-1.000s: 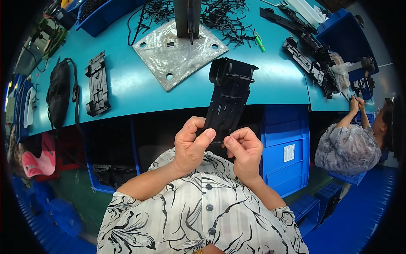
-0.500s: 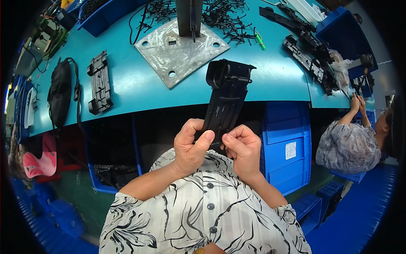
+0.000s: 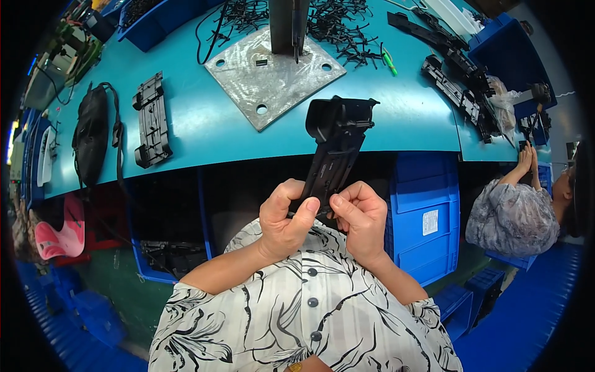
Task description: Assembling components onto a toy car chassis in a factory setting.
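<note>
A long black molded plastic part (image 3: 335, 157) is held up in front of me, tilted, its bulky end away from me over the table edge. My left hand (image 3: 288, 216) is closed round the left side of its near end, thumb on top. At the same end my right hand (image 3: 360, 217) pinches the lower right corner between thumb and bent fingers. Whether a smaller piece sits in that pinch is hidden. Beyond the part, a metal base plate (image 3: 245, 84) with an upright post (image 3: 282, 28) stands on the teal table (image 3: 204, 133).
A similar black part (image 3: 152, 121) and a black pouch (image 3: 92, 136) lie at left. Small black pieces (image 3: 347, 34) are heaped behind the post, near a green pen (image 3: 389, 62). More black parts (image 3: 455, 93) lie at right, by a co-worker (image 3: 514, 214). Blue crates (image 3: 424, 217) stand below.
The surroundings have shifted slightly rightward in view. Both hands keep their grip on the black part, with little movement of the fingers.
</note>
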`<action>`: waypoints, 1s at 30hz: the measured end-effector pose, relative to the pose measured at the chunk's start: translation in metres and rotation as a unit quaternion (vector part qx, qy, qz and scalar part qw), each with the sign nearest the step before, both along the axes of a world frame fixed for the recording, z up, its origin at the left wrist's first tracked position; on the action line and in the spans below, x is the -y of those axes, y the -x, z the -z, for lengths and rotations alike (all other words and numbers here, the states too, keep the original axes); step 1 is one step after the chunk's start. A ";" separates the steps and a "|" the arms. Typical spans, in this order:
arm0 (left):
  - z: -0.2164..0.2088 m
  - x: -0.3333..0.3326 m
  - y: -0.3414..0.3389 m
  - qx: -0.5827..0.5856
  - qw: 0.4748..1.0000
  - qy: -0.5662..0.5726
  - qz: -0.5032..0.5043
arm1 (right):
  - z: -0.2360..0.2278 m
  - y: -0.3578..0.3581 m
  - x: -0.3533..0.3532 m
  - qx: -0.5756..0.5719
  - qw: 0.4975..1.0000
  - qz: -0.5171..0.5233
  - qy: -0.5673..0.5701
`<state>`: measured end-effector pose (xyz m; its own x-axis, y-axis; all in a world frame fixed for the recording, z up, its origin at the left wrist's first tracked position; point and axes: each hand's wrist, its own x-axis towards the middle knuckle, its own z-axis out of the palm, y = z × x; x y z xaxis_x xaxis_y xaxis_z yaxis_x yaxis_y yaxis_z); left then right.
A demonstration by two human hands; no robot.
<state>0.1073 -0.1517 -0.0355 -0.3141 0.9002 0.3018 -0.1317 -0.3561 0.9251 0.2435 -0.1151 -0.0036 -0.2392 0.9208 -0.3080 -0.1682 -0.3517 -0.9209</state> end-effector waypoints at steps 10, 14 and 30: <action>0.003 -0.006 0.010 -0.140 0.987 -0.068 -0.030 | -0.006 0.005 -0.012 0.016 0.999 -0.028 0.003; 0.003 -0.004 0.006 -0.091 0.995 -0.031 -0.025 | 0.000 0.010 -0.011 0.024 0.999 -0.018 -0.041; 0.006 -0.002 0.001 0.004 1.000 -0.001 -0.026 | 0.001 0.008 -0.003 -0.022 0.999 -0.014 0.034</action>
